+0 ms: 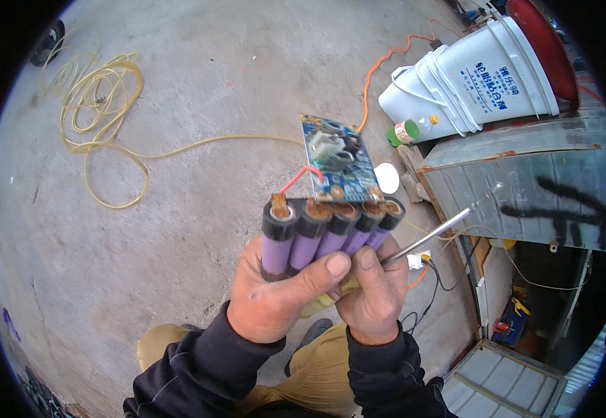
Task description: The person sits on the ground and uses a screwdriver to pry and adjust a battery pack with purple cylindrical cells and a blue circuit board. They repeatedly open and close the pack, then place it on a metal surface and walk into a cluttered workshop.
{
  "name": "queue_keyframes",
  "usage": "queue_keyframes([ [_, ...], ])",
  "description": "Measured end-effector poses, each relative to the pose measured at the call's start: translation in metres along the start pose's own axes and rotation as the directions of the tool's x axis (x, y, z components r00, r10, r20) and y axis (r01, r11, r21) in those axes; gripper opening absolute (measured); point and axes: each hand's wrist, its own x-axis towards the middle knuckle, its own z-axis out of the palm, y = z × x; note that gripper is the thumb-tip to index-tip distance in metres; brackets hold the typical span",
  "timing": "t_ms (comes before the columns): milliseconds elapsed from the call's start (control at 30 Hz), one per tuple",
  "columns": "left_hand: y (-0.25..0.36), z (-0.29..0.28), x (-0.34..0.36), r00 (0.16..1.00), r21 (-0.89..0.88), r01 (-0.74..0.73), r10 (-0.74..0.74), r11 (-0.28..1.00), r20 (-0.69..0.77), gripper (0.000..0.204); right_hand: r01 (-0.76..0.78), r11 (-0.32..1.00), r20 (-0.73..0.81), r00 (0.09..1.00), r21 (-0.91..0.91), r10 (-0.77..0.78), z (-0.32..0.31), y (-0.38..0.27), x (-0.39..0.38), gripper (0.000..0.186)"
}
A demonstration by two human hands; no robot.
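Observation:
My left hand [272, 298] is closed around a battery pack [304, 247], a row of several purple cylindrical cells with dark ends, held up in front of me. At its far end stands a blue circuit board [363, 174] with a white-and-dark wire bundle [332, 152] on it. A short red wire [298, 178] joins the board to the leftmost cell. My right hand [375, 301] is closed on a screwdriver [432, 231], its metal shaft pointing up and right, its tip blurred. Part of a yellowish handle shows between my hands. My right thumb lies against the pack's near side.
A coiled yellow hose [136, 80] lies on the concrete floor at left. At right, a white bucket [435, 83] lies tipped beside a green-labelled bottle [425, 125] and a metal cabinet [519, 181]. An orange cord [367, 87] and a white plug [418, 261] are nearby.

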Motion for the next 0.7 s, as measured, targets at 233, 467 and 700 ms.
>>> queue_keyframes([
  [233, 0.0008, -0.0007, -0.0012, 0.995, -0.054, -0.002, 0.008, 0.999, 0.104, 0.045, 0.079, 0.997, 0.037, 0.996, -0.015, -0.078, -0.0001, -0.0006, -0.0045, 0.043],
  [467, 0.0020, 0.0017, -0.0047, 0.993, -0.048, -0.011, 0.016, 0.999, 0.120, 0.044, 0.058, 0.998, 0.018, 0.998, -0.021, -0.057, 0.0019, -0.0037, -0.0080, 0.042],
  [700, 0.0000, 0.0070, -0.0055, 0.998, 0.054, -0.011, 0.015, 0.998, -0.065, 0.029, 0.024, 0.991, 0.028, 0.999, -0.133, -0.020, -0.0019, -0.0070, -0.0032, 0.040],
])
